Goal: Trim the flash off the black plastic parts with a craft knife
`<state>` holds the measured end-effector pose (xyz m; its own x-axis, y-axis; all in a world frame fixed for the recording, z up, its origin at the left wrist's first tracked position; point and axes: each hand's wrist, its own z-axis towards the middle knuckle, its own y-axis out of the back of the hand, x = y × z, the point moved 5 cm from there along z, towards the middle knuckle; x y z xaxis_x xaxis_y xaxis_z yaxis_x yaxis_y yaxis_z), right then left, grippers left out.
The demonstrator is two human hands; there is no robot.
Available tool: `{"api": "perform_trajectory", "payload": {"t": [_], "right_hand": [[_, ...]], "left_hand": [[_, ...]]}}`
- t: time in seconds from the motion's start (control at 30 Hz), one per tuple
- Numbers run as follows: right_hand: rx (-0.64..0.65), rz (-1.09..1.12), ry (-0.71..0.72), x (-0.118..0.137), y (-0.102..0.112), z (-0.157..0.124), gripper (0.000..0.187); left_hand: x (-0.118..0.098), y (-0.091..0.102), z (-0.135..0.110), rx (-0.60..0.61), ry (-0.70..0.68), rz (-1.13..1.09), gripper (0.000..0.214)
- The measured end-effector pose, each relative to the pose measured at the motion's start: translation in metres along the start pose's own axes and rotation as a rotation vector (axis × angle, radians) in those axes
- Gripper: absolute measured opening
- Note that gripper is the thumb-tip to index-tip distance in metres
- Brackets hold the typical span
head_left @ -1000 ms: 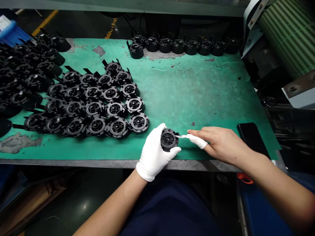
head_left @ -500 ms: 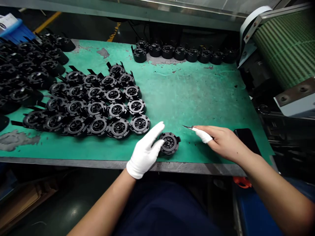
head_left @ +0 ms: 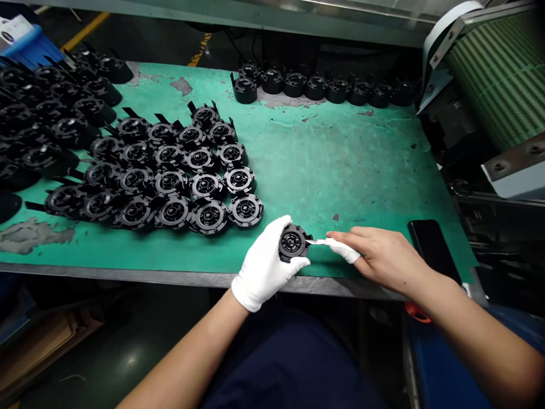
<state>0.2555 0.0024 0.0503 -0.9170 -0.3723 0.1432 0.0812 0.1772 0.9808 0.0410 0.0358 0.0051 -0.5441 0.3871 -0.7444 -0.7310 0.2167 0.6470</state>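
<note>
Gloved left hand [head_left: 266, 264] grips a round black part [head_left: 293, 242]; the right hand [head_left: 385, 255] holds a small blade [head_left: 319, 242] to its rim.
The part is at the near edge of the green mat [head_left: 332, 159], molded face up; whether it rests on the mat or is lifted, I cannot tell. Left thumb and fingers curl around it, the gap between them facing the blade. The right hand, bare but for a white wrap [head_left: 344, 251] on the thumb, pinches the blade, which points at the part. Close rows of similar parts [head_left: 172, 211] stand on the mat's left half, and a further line of black parts [head_left: 293, 85] along its far edge. A dark phone [head_left: 432, 244] lies near the mat's right end, and a ribbed green belt [head_left: 502, 74] slants beyond that end.
</note>
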Motion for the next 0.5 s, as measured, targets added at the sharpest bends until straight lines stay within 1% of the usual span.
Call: {"api": "perform_trajectory", "payload": {"t": [0.07, 0.1, 0.17, 0.23, 0.27, 0.3, 0.33, 0.37, 0.43, 0.47, 0.5], "right_hand": [[-0.004, -0.042, 0.008, -0.005, 0.000, 0.003, 0.040], [-0.013, -0.070, -0.018, -0.013, 0.001, 0.003, 0.042], [-0.047, -0.151, -0.166, -0.042, 0.003, 0.003, 0.043], [-0.093, -0.217, -0.391, -0.075, 0.009, -0.002, 0.041], [-0.105, -0.195, -0.455, -0.084, 0.011, -0.005, 0.041], [-0.128, -0.128, -0.483, -0.086, 0.013, -0.007, 0.041], [-0.150, 0.000, -0.490, -0.081, 0.012, -0.009, 0.041], [-0.168, 0.176, -0.483, -0.067, 0.007, -0.010, 0.039], [-0.146, 0.611, -0.431, -0.020, -0.011, -0.009, 0.031], [-0.139, 0.794, -0.438, 0.006, -0.023, -0.010, 0.030], [-0.147, 0.947, -0.447, 0.031, -0.036, -0.010, 0.036]], "left_hand": [[0.000, 0.002, 0.001, 0.005, 0.000, 0.003, 0.088], [0.000, 0.003, 0.001, 0.007, 0.002, 0.003, 0.087], [0.000, 0.003, 0.001, 0.009, 0.005, 0.002, 0.086], [-0.001, 0.003, 0.001, 0.006, 0.003, 0.000, 0.085], [-0.001, 0.001, 0.001, 0.001, -0.003, -0.003, 0.085], [-0.002, 0.000, 0.001, -0.011, -0.010, -0.006, 0.084], [-0.003, -0.002, 0.000, -0.033, -0.012, -0.008, 0.083], [-0.003, -0.004, -0.001, -0.066, -0.008, -0.007, 0.084], [-0.003, -0.004, -0.007, -0.152, 0.025, -0.001, 0.090], [-0.004, -0.003, -0.012, -0.186, 0.045, 0.000, 0.092], [-0.005, -0.001, -0.018, -0.202, 0.055, 0.002, 0.093]]}}
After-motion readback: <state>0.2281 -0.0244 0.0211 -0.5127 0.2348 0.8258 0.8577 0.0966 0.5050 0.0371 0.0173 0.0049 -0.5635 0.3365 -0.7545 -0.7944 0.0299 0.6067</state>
